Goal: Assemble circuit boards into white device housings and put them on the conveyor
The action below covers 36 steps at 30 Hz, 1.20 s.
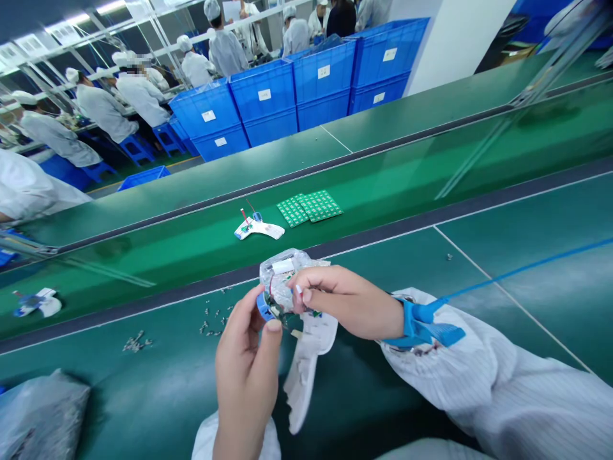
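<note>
Just above the near edge of the long green assembly bench (498, 281), we hold a crumpled clear plastic bag (282, 278) between our two hands. Our left hand (246, 370) is clenched in a pinch, grasping the bag low down, beside a curved blue plastic part (265, 306). Our right hand (345, 303) grasps the bag from the other side, its fingertips pressed against the plastic. A blue antistatic wrist strap (421, 322) circles that wrist, over a white striped sleeve (479, 364). A limp white strip (301, 383) hangs below the bag. On the bench, small silver metal parts (136, 343) lie scattered to our left. Farther across it, a white plastic piece with red wire (258, 227) sits just beside green circuit-board panels (311, 207). Beyond the bench, co-workers in white smocks (103, 112) work near stacked blue plastic crates (263, 108).
</note>
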Available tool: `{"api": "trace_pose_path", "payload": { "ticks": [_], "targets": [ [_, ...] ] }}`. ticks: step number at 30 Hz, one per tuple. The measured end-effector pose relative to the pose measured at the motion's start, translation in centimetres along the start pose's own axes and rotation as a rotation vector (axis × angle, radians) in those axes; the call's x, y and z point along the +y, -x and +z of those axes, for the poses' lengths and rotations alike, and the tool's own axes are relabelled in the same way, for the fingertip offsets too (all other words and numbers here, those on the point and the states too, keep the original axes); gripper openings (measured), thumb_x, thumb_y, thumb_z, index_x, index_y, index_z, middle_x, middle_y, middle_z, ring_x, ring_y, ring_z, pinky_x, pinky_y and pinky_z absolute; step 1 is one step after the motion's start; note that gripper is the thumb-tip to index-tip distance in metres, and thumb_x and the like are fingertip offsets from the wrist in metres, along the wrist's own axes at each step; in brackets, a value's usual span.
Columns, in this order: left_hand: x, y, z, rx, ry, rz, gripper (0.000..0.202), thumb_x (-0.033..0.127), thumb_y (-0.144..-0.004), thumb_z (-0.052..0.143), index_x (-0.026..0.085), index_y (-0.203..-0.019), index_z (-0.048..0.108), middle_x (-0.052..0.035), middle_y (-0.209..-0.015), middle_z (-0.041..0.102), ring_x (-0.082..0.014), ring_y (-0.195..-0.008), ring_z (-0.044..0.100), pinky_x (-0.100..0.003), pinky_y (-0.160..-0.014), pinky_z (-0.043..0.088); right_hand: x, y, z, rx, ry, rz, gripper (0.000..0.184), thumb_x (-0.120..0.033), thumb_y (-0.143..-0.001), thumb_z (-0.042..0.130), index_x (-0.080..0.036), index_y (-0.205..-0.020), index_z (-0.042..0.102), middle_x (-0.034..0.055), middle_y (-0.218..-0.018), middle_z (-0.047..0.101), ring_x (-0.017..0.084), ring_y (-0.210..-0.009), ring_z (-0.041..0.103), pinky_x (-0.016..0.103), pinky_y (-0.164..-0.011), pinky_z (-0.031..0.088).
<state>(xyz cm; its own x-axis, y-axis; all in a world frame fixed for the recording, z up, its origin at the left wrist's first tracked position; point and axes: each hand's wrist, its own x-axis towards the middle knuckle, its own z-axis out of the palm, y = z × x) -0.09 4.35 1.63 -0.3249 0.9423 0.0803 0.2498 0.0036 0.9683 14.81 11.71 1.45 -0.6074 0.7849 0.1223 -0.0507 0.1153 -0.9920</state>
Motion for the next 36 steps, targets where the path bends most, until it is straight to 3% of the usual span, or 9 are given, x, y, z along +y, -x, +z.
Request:
{"api": "trace_pose_path", "payload": {
  "ticks": [3,6,14,23,28,36],
  "targets": [
    [-0.3,0.0,0.0,-0.065,0.137,-0.104,0.034,0.038,-0.081,0.061,0.028,-0.113,0.063,-0.0028,-0.114,0.065,-0.0204,-0.104,0.059,-0.029,-0.086,0.047,-0.4,0.4,0.0,-0.012,-0.063,-0.017,0.018,-0.017,-0.083,0.048,-0.015,-0.065,0.052,-0.0007,-0.065,0.053,0.009,-0.064,0.049,0.022,-0.062,0.04],
    [-0.3,0.2,0.2,-0.099,0.206,-0.133,0.034,0.039,-0.08,0.062,0.027,-0.113,0.064,-0.0037,-0.112,0.066,-0.0212,-0.104,0.059,-0.03,-0.088,0.046,-0.9,0.8,0.0,0.043,0.088,-0.112,0.016,-0.018,-0.081,0.053,-0.015,-0.067,0.059,-0.0011,-0.062,0.054,0.01,-0.065,0.048,0.024,-0.063,0.039],
    [0.5,0.9,0.2,-0.181,0.209,-0.108,0.028,0.036,-0.08,0.062,0.034,-0.108,0.067,-0.0002,-0.09,0.064,-0.0111,-0.07,0.055,-0.018,-0.059,0.045,-1.5,1.4,0.5,0.121,0.4,-0.277,0.02,-0.01,-0.077,0.052,-0.015,-0.059,0.058,-0.0019,-0.054,0.052,0.01,-0.062,0.044,0.026,-0.07,0.037],
    [0.8,0.9,0.1,-0.185,0.18,-0.113,0.028,0.038,-0.079,0.063,0.033,-0.106,0.068,-0.0016,-0.089,0.063,-0.0127,-0.068,0.056,-0.021,-0.058,0.046,-1.5,1.4,0.5,0.111,0.462,-0.325,0.021,-0.007,-0.074,0.047,-0.016,-0.057,0.053,-0.0024,-0.054,0.05,0.01,-0.059,0.043,0.025,-0.067,0.036],
    [0.7,0.7,0.0,-0.209,0.124,-0.07,0.028,0.037,-0.08,0.063,0.033,-0.107,0.067,-0.0002,-0.079,0.06,-0.011,-0.063,0.05,-0.02,-0.053,0.041,-1.5,1.5,0.6,0.109,0.518,-0.34,0.021,-0.007,-0.074,0.046,-0.016,-0.056,0.052,-0.0019,-0.053,0.049,0.01,-0.058,0.039,0.026,-0.066,0.035],
    [0.1,0.8,-0.5,-0.283,-0.067,0.085,0.033,0.031,-0.083,0.059,0.036,-0.117,0.059,-0.001,-0.11,0.06,-0.0161,-0.09,0.057,-0.02,-0.062,0.044,-1.9,1.8,0.4,0.126,0.695,-0.372,0.023,-0.009,-0.075,0.043,-0.016,-0.054,0.048,-0.0007,-0.053,0.044,0.011,-0.056,0.034,0.029,-0.064,0.033]
  ]
}}
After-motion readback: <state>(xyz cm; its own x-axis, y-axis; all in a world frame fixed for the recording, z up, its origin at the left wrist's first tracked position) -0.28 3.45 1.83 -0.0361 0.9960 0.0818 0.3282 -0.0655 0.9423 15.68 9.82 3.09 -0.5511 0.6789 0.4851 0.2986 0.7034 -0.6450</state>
